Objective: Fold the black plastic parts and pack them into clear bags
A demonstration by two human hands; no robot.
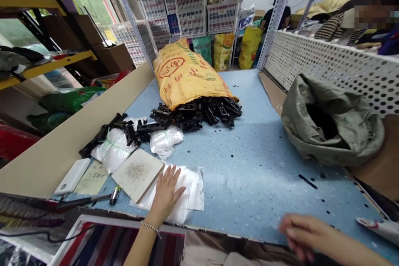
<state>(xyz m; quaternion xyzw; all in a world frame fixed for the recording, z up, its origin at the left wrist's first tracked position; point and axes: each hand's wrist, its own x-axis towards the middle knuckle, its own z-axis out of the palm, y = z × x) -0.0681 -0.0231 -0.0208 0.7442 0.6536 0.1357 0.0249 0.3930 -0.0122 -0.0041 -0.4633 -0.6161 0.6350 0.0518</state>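
My left hand (168, 187) lies flat with fingers spread on a stack of clear plastic bags (195, 187) near the front edge of the table. Touching the bags is a pale square board (137, 170) with a pile of tiny metallic-looking pieces (138, 170) on it. My right hand (299, 232) hovers over the front edge at the right, blurred by motion, so its grip is unclear. Black plastic parts (218, 110) spill from the mouth of a yellow woven sack (190, 75). Two bundles of plastic bags, one tied with green string (115, 149), sit before them.
A grey-green cloth sack (330, 120) stands open at right beside a white perforated panel (327, 66). A white power bank (73, 176), a paper note (92, 178) and a dark-handled tool (93, 200) lie front left. Other people (346, 12) sit beyond the panel. White crates (190, 4) are stacked behind.
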